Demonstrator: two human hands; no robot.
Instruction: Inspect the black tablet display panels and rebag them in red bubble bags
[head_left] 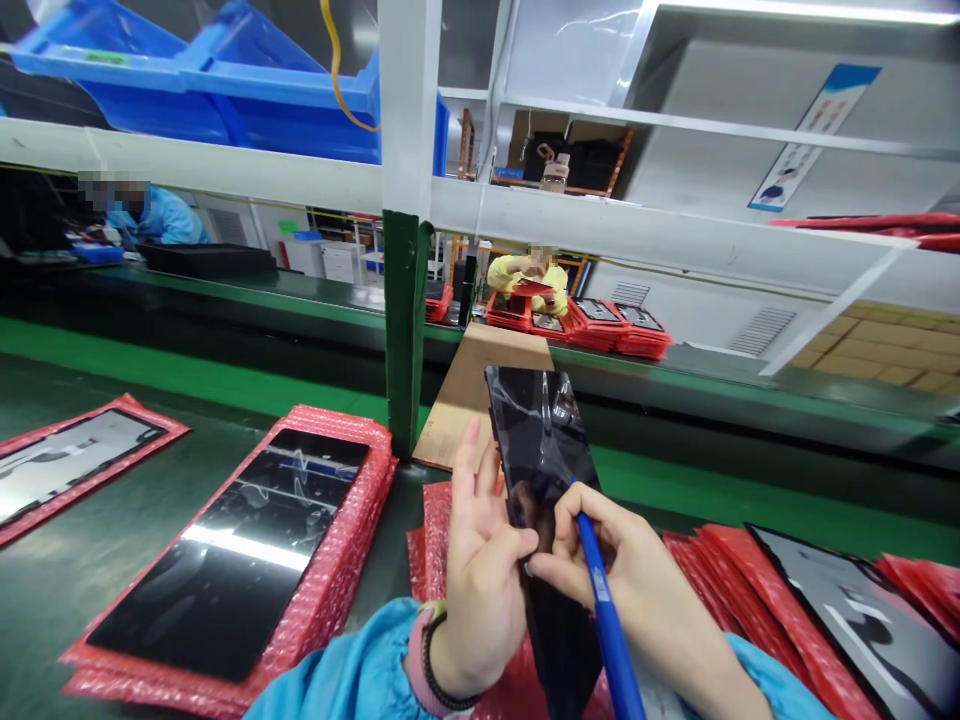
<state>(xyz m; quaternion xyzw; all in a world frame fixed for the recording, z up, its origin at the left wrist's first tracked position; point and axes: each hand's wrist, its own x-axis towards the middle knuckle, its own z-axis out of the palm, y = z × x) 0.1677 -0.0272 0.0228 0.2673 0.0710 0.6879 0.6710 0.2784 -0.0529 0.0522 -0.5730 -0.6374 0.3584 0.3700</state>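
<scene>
Glossy black display panel [536, 435], thin, flat and rectangular. Raised between left hand [487, 570] and right hand [630, 570], tilted, with the top end leaning left. Streaked near the top with pale reflections; darker lower down, reaching the bottom edge of the view. Crossed in front by a blue pen-like tool [601, 590], held in the right hand, slanting, narrow at the upper end, thicker toward the bottom.
</scene>
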